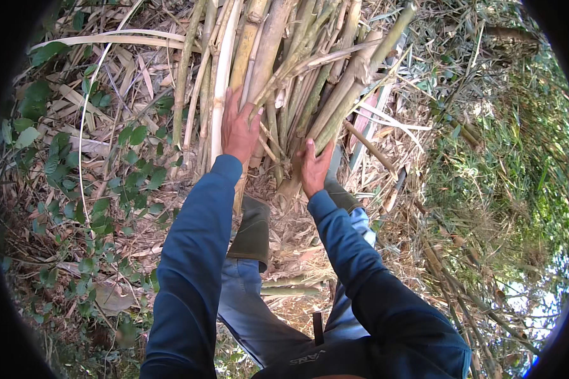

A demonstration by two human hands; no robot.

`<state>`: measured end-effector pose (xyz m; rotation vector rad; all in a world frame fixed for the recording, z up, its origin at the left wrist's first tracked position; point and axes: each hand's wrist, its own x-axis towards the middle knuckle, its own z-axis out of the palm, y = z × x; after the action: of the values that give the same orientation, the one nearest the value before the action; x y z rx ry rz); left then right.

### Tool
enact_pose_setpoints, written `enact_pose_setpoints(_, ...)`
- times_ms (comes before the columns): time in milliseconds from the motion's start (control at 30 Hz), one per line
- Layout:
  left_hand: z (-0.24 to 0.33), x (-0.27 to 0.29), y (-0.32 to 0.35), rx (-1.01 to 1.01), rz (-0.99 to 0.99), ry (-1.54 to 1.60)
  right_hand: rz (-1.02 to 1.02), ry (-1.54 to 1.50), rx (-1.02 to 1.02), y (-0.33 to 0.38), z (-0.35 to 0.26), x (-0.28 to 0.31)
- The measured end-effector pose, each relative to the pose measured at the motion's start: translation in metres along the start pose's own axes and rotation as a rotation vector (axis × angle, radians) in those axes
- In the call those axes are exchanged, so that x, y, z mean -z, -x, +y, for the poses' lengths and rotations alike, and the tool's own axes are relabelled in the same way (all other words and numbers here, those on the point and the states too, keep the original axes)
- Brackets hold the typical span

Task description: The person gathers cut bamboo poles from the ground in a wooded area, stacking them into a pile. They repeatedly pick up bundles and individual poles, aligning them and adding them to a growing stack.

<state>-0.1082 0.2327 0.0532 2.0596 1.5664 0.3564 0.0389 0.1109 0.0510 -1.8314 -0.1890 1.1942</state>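
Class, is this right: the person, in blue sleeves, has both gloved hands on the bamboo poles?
The gloves are wrong: the left hand and right hand are bare, as the head view shows. The rest stands: blue sleeves, both hands on the poles.

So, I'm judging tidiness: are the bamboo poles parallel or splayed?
Splayed: the bamboo poles fan out toward the picture's top, and some cross.

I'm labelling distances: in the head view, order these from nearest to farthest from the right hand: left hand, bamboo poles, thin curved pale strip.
1. Bamboo poles: touching the right hand.
2. Left hand: to its left.
3. Thin curved pale strip: farther left.
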Motion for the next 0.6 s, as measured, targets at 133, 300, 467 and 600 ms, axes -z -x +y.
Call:
enact_pose_setpoints(133,0.006,-0.005,-0.009,0.016,-0.005,0.036,0.062,0.077,-0.028,0.007,0.037,-0.001)
enact_pose_setpoints(300,-0.001,0.0,-0.018,0.025,-0.007,0.053,0.048,0.145,0.095,-0.005,0.052,-0.043)
enact_pose_setpoints(467,-0.007,0.014,-0.021,0.057,-0.001,0.091,-0.182,0.17,0.055,-0.032,0.051,-0.054)
enact_pose_setpoints(600,-0.003,0.026,-0.031,0.165,-0.002,0.046,-0.407,0.66,0.244,-0.035,0.04,-0.04)
